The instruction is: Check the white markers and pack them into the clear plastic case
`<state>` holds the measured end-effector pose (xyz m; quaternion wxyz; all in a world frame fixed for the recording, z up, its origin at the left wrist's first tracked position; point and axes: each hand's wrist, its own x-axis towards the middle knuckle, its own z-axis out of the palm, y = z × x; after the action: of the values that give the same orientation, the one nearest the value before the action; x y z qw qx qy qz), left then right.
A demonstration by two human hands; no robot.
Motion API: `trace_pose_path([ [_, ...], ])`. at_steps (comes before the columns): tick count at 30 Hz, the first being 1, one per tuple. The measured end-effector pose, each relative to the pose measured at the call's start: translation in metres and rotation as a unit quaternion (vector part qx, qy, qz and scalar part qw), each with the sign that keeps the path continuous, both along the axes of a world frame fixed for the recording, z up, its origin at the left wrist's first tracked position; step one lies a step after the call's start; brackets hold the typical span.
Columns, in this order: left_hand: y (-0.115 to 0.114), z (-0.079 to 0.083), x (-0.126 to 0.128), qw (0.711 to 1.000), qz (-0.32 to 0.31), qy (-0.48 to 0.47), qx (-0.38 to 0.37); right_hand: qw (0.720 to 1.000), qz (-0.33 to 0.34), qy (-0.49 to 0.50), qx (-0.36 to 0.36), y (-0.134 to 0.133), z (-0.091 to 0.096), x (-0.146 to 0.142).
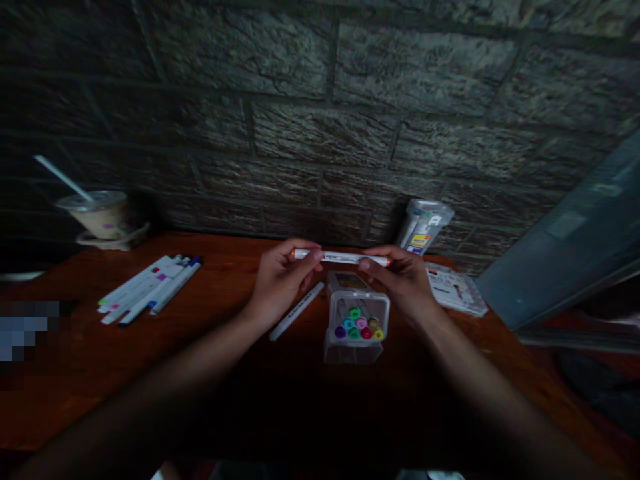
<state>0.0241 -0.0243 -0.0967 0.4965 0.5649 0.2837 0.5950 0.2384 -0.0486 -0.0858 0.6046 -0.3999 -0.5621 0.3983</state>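
Observation:
A white marker [341,257] with orange ends is held level above the table between both hands. My left hand [280,280] pinches its left end and my right hand [403,280] pinches its right end. Directly below stands a clear plastic box [356,328] holding several markers with coloured caps showing. A single white marker [297,311] lies on the wooden table [210,360] just left of the box, beneath my left hand.
Several white markers [149,289] lie in a bunch at the left. A lidded cup with a straw [100,215] sits at the back left. A clear marker case [424,227] leans on the brick wall; a printed sheet [454,288] lies at right.

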Motion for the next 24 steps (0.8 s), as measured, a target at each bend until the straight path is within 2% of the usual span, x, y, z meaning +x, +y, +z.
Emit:
trace_pose_path([
  [11,-0.0034,0.0076,0.0003,0.998,-0.023,-0.055,-0.025,0.999,0.028,0.039,-0.019,-0.0010,0.0025,0.0037],
  [24,-0.0040,0.0058,0.0003,0.997,-0.031,-0.067,-0.024,0.998,0.038,0.055,-0.013,-0.0027,0.0042,0.0046],
])
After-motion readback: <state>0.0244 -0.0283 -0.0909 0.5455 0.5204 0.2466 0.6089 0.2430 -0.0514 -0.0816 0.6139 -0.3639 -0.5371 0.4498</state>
